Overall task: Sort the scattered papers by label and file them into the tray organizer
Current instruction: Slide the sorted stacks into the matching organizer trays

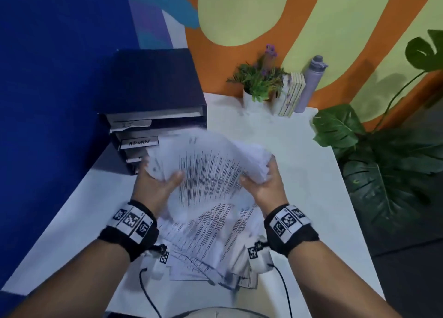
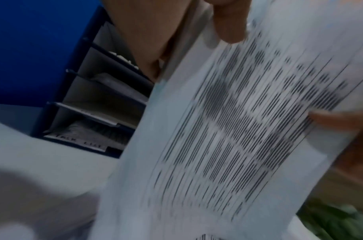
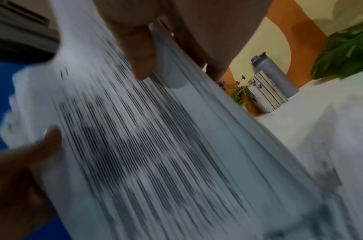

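Many sheets still lie loose on the counter (image 1: 299,150), beside the organizer (image 1: 153,97) at its left rear. Both hands hold a thick stack (image 1: 208,164) lifted above the loose papers (image 1: 215,241). The left hand (image 1: 155,186) and right hand (image 1: 266,186) each grip an edge, thumbs on top. The stack bows; a loose grip could let sheets fan out and slide. Blurred print makes misreading a label likely.

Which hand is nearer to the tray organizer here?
Left. The left hand grips the paper stack right at the tray organizer front; the right hand holds the stack's far edge, farther away.
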Demonstrator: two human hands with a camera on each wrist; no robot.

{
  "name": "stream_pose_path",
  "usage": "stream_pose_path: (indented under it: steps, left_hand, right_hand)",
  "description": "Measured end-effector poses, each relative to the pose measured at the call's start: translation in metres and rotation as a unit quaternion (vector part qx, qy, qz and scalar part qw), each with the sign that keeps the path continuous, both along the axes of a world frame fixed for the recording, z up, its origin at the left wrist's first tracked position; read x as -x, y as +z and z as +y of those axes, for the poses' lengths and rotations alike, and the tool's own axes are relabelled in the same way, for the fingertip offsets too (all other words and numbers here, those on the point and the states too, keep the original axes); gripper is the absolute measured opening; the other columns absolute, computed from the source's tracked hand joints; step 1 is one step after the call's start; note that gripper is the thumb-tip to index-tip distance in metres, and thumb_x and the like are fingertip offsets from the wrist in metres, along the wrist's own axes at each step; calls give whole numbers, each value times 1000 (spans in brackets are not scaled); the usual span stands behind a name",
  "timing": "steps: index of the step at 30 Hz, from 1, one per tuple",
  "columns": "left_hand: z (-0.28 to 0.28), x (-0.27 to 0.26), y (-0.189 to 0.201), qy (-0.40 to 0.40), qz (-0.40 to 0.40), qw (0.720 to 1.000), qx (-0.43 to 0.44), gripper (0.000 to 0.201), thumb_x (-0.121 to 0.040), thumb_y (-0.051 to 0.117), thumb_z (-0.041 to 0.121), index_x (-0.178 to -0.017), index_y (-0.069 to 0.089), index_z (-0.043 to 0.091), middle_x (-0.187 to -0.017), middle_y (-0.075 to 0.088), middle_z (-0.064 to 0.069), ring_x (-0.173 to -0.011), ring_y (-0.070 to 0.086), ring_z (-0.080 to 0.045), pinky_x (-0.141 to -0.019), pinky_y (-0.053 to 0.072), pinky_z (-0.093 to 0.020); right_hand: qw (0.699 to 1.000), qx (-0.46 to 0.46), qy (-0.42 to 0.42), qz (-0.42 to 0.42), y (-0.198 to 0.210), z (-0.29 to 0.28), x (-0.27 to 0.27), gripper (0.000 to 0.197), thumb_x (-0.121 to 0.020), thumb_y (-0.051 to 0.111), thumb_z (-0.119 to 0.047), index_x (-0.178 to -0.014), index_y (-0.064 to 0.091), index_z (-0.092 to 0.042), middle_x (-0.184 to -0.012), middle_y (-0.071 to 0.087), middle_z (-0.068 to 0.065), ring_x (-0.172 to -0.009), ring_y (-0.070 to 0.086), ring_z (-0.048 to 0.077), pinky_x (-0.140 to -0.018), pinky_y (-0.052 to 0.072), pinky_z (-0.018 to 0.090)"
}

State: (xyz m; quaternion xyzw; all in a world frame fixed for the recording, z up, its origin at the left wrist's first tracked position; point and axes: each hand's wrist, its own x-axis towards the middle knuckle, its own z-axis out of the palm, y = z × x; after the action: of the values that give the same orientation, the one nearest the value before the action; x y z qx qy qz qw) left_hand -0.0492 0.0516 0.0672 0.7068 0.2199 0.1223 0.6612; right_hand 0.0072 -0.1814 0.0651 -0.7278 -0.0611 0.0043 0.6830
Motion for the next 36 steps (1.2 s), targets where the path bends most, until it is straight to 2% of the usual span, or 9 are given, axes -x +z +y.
stream_pose_path:
  steps: [3, 5, 9, 16, 18, 22, 27, 32, 36]
  left_hand:
    - [-6, 5, -2, -10, -24, 1000, -4, 47, -73, 78, 3, -111, 55, 18, -109, 66, -8, -100, 64, -23, -88, 55, -39]
    - [-10, 5, 1, 0, -32, 999, 4, 40, -76, 77, 4, -107, 58, 22, -102, 68, -2, -92, 67, -11, -89, 55, -34]
    - [-13, 0, 12, 24, -56, 998, 34, 22, -85, 71, 18, -89, 56, 34, -88, 62, 19, -64, 56, 22, -66, 46, -5]
    - [-15, -1, 21, 69, -113, 990, 55, 26, -81, 74, 11, -104, 63, 16, -94, 70, 11, -79, 66, 8, -67, 50, -8]
    - [-13, 4, 16, 48, -86, 994, 36, 36, -73, 81, 16, -103, 62, 23, -94, 71, 12, -86, 68, 1, -75, 51, -15]
    - [-7, 10, 8, 37, -18, 999, 12, 51, -62, 88, 25, -102, 57, 29, -99, 67, 9, -94, 63, -12, -93, 46, -35]
    - [-7, 9, 8, 13, -46, 998, 31, 60, -50, 93, 26, -103, 64, 25, -97, 73, 2, -94, 69, -19, -86, 55, -43]
    - [-9, 10, 5, 2, -105, 994, 38, 22, -76, 76, -1, -89, 71, 16, -90, 75, 1, -86, 70, -14, -79, 56, -37]
    - [-7, 14, 16, 54, -62, 996, 26, 48, -76, 80, 24, -51, 45, 4, -41, 51, 17, -37, 47, 4, -45, 42, -15]
  right_hand:
    - [998, -15, 13, -59, 20, 2, 0, 74, -78, 67, 12, -130, 41, -34, -106, 58, -8, -93, 60, 1, -82, 53, 31]
    - [993, -1, 10, -119, 33, 5, -3, 80, -76, 64, 11, -132, 38, -40, -109, 63, -4, -101, 59, 8, -86, 51, 40]
    - [961, 126, 29, -246, 58, 12, -9, 71, -77, 54, 17, -133, 46, -27, -117, 59, 3, -111, 54, 6, -91, 43, 23]
    - [936, 117, -35, -330, 63, 19, 3, 57, -69, 50, 22, -119, 60, -4, -126, 48, 12, -118, 53, 18, -100, 44, 33]
    - [896, 265, -52, -353, 57, 18, 5, 61, -66, 49, 10, -123, 61, -11, -127, 52, 7, -116, 53, 19, -95, 44, 43]
    - [724, 594, -36, -348, 62, 30, 14, 77, -64, 52, -9, -140, 45, -21, -139, 49, -2, -122, 46, 24, -100, 25, 50]
    - [669, 637, 92, -370, 76, 68, 34, 78, -73, 36, -14, -150, 26, -19, -155, 31, 0, -143, 25, 27, -108, -2, 70]
    - [683, 566, 169, -430, 58, 92, 40, 78, -75, 41, -6, -150, 28, -21, -154, 31, -3, -141, 27, 24, -109, 10, 68]
    - [831, 444, -69, -328, 44, 68, 18, 94, -62, 53, -6, -148, 20, -27, -156, 20, -3, -147, 12, 21, -115, -3, 55]
